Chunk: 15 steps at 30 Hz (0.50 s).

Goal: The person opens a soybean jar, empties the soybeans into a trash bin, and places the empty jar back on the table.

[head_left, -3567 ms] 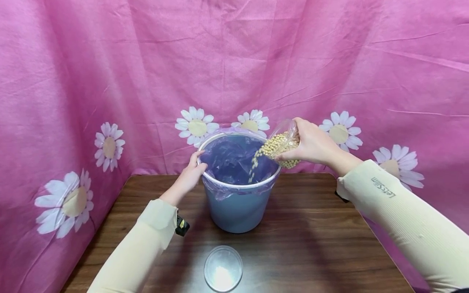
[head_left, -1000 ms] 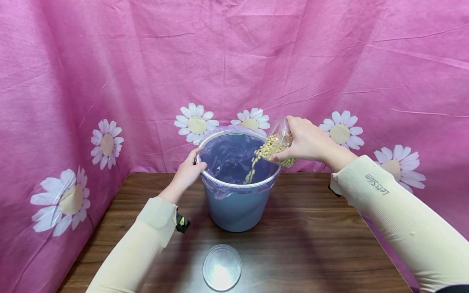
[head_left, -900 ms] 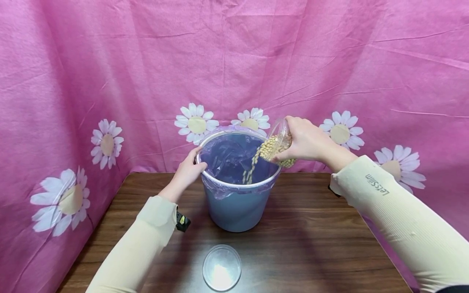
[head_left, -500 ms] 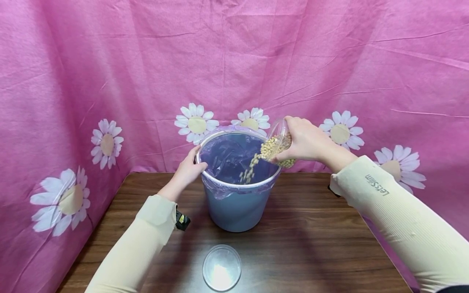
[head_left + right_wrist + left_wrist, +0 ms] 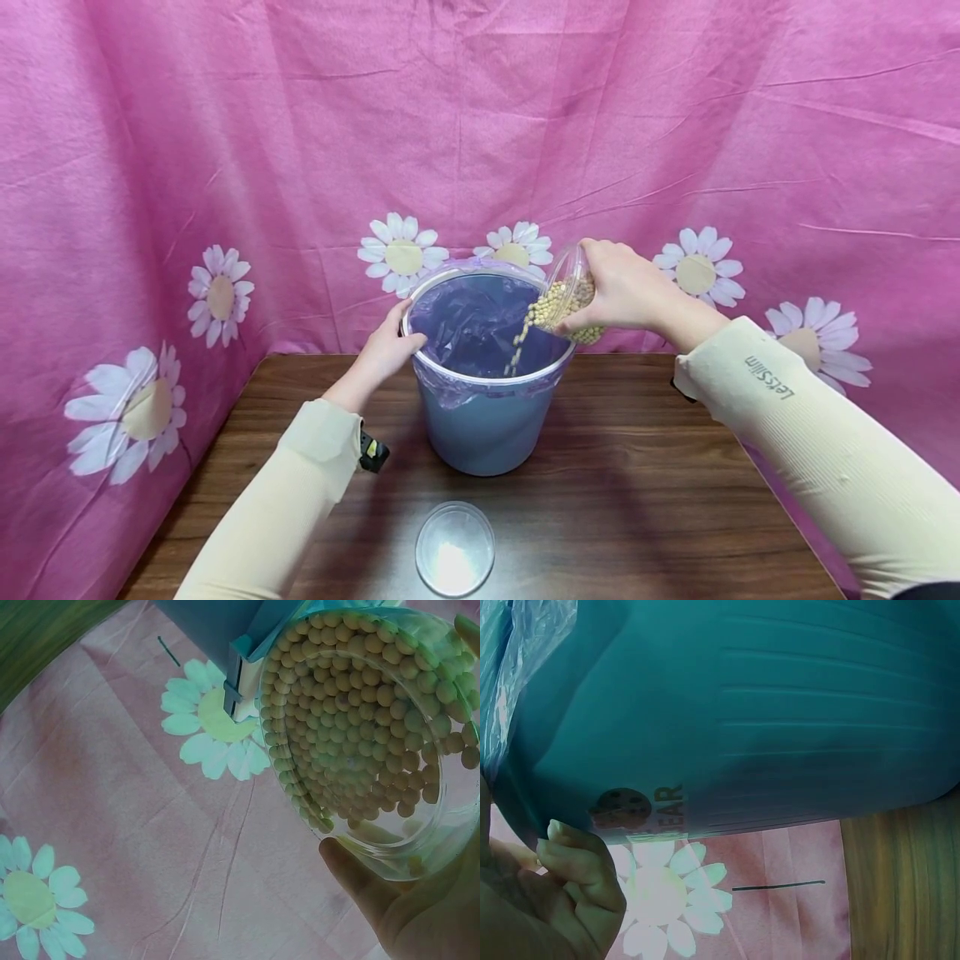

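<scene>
A blue-grey trash bin (image 5: pixel 483 433) with a white rim stands upright, lined with a translucent purple bag (image 5: pixel 461 321). My left hand (image 5: pixel 384 346) grips the rim on its left side, the thumb lying over the edge. In the left wrist view, curled fingers of that hand (image 5: pixel 574 889) show beside the bin's wall. With my right hand (image 5: pixel 626 287) I hold a clear plastic jar (image 5: pixel 573 260) tilted over the bin's right rim. Soybeans (image 5: pixel 553 307) stream from its mouth into the bag. The right wrist view shows many soybeans (image 5: pixel 345 712) through the jar's base.
A round clear lid (image 5: pixel 455 554) lies on the dark wooden table (image 5: pixel 637 500) in front of the bin. Pink cloth (image 5: pixel 487 125) printed with white daisies hangs behind and at both sides. The table's right edge (image 5: pixel 787 500) runs beneath my right forearm.
Compared with the earliest frame, the jar and my right hand are slightly farther left, and fewer soybeans show in the jar. Soybeans keep falling. My left hand stays on the rim.
</scene>
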Tool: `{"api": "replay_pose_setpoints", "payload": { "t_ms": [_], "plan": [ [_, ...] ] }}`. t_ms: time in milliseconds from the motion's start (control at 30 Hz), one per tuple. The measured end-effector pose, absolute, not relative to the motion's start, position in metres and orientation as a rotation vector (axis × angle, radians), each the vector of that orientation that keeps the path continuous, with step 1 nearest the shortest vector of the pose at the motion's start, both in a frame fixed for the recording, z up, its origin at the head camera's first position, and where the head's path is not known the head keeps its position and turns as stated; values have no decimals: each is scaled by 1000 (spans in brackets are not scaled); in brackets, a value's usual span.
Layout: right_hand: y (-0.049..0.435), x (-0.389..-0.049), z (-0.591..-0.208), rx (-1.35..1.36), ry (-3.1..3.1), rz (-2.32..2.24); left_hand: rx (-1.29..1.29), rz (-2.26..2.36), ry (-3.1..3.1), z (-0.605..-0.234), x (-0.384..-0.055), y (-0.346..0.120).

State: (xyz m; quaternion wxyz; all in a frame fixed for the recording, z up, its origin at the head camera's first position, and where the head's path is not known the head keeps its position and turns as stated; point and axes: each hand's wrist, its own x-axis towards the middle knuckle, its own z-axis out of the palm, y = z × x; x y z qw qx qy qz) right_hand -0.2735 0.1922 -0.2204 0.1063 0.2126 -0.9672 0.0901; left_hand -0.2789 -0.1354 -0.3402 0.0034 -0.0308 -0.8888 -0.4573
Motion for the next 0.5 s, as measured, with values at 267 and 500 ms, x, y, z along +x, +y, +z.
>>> {"api": "replay_pose_setpoints", "payload": {
  "t_ms": [267, 500],
  "plan": [
    [190, -275, -220, 640, -2842, 241, -94, -1432, -2791, -339, -279, -135],
    [186, -272, -215, 639, -2886, 164, -87, -1428, -2798, -339, -276, -136]
  ]
}}
